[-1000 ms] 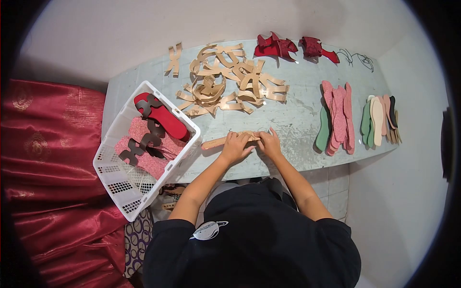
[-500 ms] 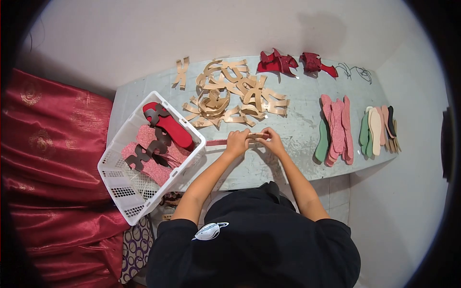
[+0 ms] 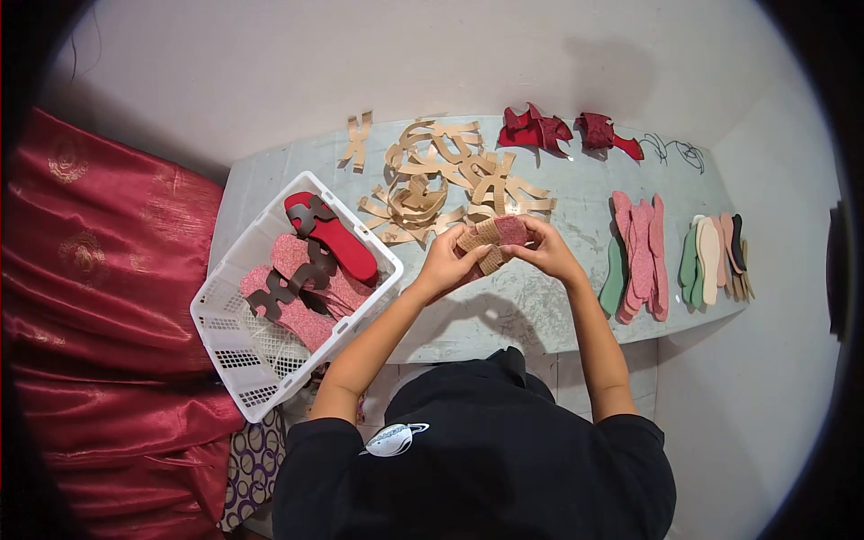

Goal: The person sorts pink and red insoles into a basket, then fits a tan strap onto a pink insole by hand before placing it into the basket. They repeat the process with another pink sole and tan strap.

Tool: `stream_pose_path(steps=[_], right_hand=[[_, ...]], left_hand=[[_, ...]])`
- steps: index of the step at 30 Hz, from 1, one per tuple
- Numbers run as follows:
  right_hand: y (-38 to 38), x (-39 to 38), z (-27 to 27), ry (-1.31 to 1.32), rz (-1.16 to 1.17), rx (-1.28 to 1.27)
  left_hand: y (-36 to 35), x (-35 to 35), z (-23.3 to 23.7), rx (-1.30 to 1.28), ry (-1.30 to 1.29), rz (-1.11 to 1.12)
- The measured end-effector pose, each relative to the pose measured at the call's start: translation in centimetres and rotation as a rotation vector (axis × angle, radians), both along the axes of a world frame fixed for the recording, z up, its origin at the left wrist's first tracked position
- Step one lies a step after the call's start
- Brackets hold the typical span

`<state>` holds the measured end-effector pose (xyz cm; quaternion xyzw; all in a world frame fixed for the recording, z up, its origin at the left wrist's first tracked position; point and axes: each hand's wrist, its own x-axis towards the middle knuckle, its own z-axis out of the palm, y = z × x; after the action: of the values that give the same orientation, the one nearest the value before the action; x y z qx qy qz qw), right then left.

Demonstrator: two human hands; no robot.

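Observation:
A pinkish-red sole with tan straps crossed over it (image 3: 487, 247) is held up above the front part of the table. My left hand (image 3: 450, 259) grips its left side, with the thumb on the tan strap. The right end is pinched by my right hand (image 3: 545, 252), thumb underneath and fingers on top. Just beyond both hands lies a loose heap of tan strap pieces (image 3: 418, 193). Part of the sole's underside is hidden by the fingers.
A white basket (image 3: 220, 346) with red and pink slippers stands at the left. Pink and green soles (image 3: 640, 256) lie at the right, with more soles (image 3: 708, 256) beyond. Red strapped pieces (image 3: 533, 130) and thin black cords (image 3: 688, 156) are along the back edge.
Both hands have raised the strapped sole from the table and tilted it, so its upper face now shows. The whole view has shifted slightly.

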<state>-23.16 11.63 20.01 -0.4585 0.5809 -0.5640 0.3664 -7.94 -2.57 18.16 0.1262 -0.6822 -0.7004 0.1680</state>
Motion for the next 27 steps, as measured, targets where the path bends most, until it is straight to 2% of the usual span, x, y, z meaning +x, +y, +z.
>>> stream_pose_path(steps=[4, 11, 13, 14, 16, 20, 27], right_hand=[[-0.2, 0.3, 2.4, -0.001, 0.112, 0.051], [-2.6, 0.7, 2.7, 0.048, 0.286, 0.050], [-3.4, 1.1, 3.1, -0.086, 0.394, 0.204], [-4.0, 1.5, 2.9, -0.085, 0.400, 0.205], [-5.2, 2.2, 2.4, -0.004, 0.411, 0.105], [-7.1, 3.8, 3.0, -0.047, 0.496, 0.148], [-11.5, 6.9, 4.1, -0.093, 0.651, 0.148]], left_hand=[[-0.2, 0.9, 0.6, 0.017, 0.063, -0.055], [-0.8, 3.5, 0.4, 0.121, 0.042, -0.083], [-0.8, 4.6, 1.6, 0.190, 0.031, -0.014], [-0.9, 5.1, 2.3, 0.234, -0.028, -0.006], [-1.0, 5.9, 2.1, 0.216, 0.011, 0.046], [-1.5, 8.0, 0.2, 0.109, 0.104, 0.156], [-3.3, 12.3, 1.3, 0.065, 0.193, 0.288]])
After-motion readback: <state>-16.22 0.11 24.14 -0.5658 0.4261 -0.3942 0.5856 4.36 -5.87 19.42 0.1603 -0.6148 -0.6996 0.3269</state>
